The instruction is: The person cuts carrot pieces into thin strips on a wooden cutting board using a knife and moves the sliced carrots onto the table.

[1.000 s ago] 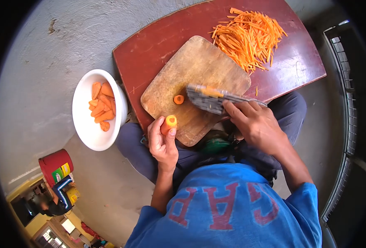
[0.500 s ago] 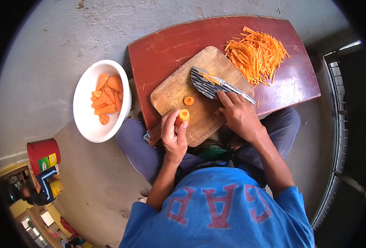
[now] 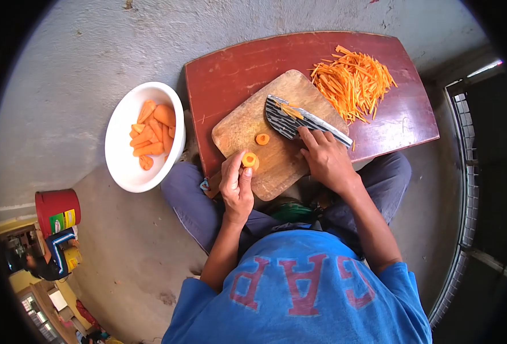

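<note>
In my left hand (image 3: 237, 192), thumb and fingers pinch a short carrot piece (image 3: 250, 161), its round cut face turned upward, over the near left edge of the wooden cutting board (image 3: 239, 129). A carrot slice (image 3: 262, 139) lies on the board just beyond it. My right hand (image 3: 329, 163) is closed on a knife (image 3: 288, 119) with a black-and-white striped blade, which lies across the board. Its handle is hidden under my fingers. Several carrot strips (image 3: 291, 111) rest on the blade.
A heap of carrot strips (image 3: 354, 83) sits on the red table (image 3: 230, 71), right of the board. A white basin (image 3: 116, 137) with carrot pieces (image 3: 153, 131) stands to the left. Farther off are a red bucket (image 3: 57, 209) and another person (image 3: 53, 258). A wall (image 3: 150, 40) runs behind the table.
My left hand has tipped the carrot piece so its cut face shows more fully. My right hand and the knife hold nearly the same place; the view has shifted slightly.
</note>
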A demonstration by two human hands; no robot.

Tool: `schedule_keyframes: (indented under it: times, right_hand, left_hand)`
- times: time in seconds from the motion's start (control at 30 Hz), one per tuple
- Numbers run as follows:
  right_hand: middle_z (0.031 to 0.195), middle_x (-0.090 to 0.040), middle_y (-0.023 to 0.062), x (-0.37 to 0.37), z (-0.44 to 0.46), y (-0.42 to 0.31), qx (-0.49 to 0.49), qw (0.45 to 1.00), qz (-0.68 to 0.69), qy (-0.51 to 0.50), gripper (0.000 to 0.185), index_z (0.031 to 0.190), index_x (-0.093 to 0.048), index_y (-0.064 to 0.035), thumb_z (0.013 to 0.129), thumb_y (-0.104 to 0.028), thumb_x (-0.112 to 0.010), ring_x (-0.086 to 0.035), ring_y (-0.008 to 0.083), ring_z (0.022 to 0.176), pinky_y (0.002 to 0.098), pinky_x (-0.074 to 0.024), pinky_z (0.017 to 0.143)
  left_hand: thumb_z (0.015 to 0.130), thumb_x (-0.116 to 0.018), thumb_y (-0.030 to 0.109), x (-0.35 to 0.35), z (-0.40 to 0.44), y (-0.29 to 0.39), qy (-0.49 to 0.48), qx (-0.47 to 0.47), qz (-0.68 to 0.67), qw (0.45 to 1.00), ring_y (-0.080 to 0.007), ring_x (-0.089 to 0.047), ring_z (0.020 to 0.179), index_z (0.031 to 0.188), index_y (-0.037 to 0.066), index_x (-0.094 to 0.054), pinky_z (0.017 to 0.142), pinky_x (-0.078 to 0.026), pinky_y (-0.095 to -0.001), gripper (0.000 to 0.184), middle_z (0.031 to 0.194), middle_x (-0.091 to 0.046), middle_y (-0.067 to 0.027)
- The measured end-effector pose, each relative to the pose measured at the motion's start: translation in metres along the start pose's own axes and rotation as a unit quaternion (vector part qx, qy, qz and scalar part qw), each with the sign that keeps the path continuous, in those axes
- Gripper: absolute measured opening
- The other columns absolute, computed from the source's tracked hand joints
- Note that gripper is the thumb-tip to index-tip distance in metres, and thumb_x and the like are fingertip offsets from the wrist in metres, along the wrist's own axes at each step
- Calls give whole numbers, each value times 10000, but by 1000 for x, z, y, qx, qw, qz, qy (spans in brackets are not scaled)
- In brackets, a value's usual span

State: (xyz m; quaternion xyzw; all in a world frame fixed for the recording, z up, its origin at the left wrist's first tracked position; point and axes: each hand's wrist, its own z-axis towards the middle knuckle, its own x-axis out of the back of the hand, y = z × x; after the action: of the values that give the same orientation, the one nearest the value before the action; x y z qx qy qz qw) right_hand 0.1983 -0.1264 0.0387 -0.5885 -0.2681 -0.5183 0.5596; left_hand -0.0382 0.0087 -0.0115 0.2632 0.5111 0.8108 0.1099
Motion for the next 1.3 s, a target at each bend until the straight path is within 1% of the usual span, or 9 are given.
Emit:
schedule_keyframes:
  times: [0.2, 0.4, 0.5, 0.6, 0.8, 1.0, 1.1, 1.27, 1.3]
  right_hand:
    - [1153, -705, 198, 5, -11, 5, 4, 999, 42, -5, 545, 1499, -576, -60, 999, -124, -781, -722, 443, 1095, 562, -597, 880]
    - [1146, -702, 201, 7, -29, 1, 5, 999, 47, -9, 563, 1516, -580, -70, 993, -115, -785, -725, 448, 1080, 553, -595, 878]
    - [1153, -703, 200, 10, -32, -4, -5, 998, 52, -15, 572, 1525, -577, -72, 993, -114, -783, -724, 451, 1082, 551, -594, 880]
    - [1193, -705, 203, 8, -36, -6, -18, 998, 55, -30, 570, 1528, -578, -66, 997, -113, -778, -720, 452, 1109, 551, -594, 895]
    - [1253, -700, 215, 2, -40, -7, -11, 998, 57, 2, 544, 1523, -590, -53, 1010, -112, -763, -712, 458, 1162, 548, -594, 914]
    - [1280, -711, 247, 18, -49, -19, -39, 994, 104, -15, 512, 1512, -613, -28, 1027, -108, -757, -730, 481, 1160, 558, -609, 921]
    - [1316, -717, 267, 42, -60, -37, -82, 980, 175, -39, 505, 1520, -620, -10, 1042, -105, -752, -727, 498, 1183, 552, -611, 957]
    - [1347, -712, 289, 49, -85, -40, -95, 943, 314, -57, 539, 1584, -569, 49, 1098, -121, -725, -716, 495, 1273, 473, -593, 1062]
    - [1341, -713, 291, 44, -88, -40, -95, 935, 338, -45, 543, 1603, -539, 84, 1135, -141, -698, -726, 449, 1296, 443, -569, 1093]
  left_hand:
    - [1139, -655, 109, 3, -1, 2, -13, -21, 24, 999, -392, -677, 1326, 1579, -45, -603, 1142, -543, -478, 469, 1483, -685, -231]
    - [996, -748, 24, -2, -3, -6, -14, -12, -15, 1000, -420, -660, 1364, 1648, -38, -516, 1167, -543, -489, 694, 1488, -680, -247]
    - [960, -789, 17, -1, 1, -2, -19, -61, 35, 997, -433, -659, 1352, 1648, -41, -508, 1155, -546, -499, 746, 1484, -676, -254]
    - [957, -809, 18, 0, 3, 1, -31, -58, 68, 996, -404, -685, 1353, 1647, -52, -501, 1157, -552, -487, 759, 1484, -686, -258]
    - [956, -797, 17, -2, 4, -3, -27, -80, 90, 992, -432, -662, 1326, 1660, -44, -479, 1135, -550, -509, 774, 1481, -671, -254]
    - [1031, -809, 45, -9, -9, -28, 13, -19, -38, 999, -354, -722, 1280, 1585, -29, -557, 1094, -588, -451, 613, 1451, -697, -219]
    - [1058, -810, 56, -4, -8, -10, 12, 57, -131, 990, -298, -735, 1280, 1547, -23, -589, 1088, -597, -428, 542, 1420, -718, -203]
    - [1047, -827, 46, -8, -5, -12, 43, 24, -84, 995, -239, -726, 1231, 1528, -19, -613, 1066, -590, -384, 530, 1401, -727, -170]
    - [1046, -827, 40, -7, -3, -7, 35, 30, -82, 996, -221, -713, 1223, 1527, -24, -608, 1073, -581, -380, 533, 1411, -728, -155]
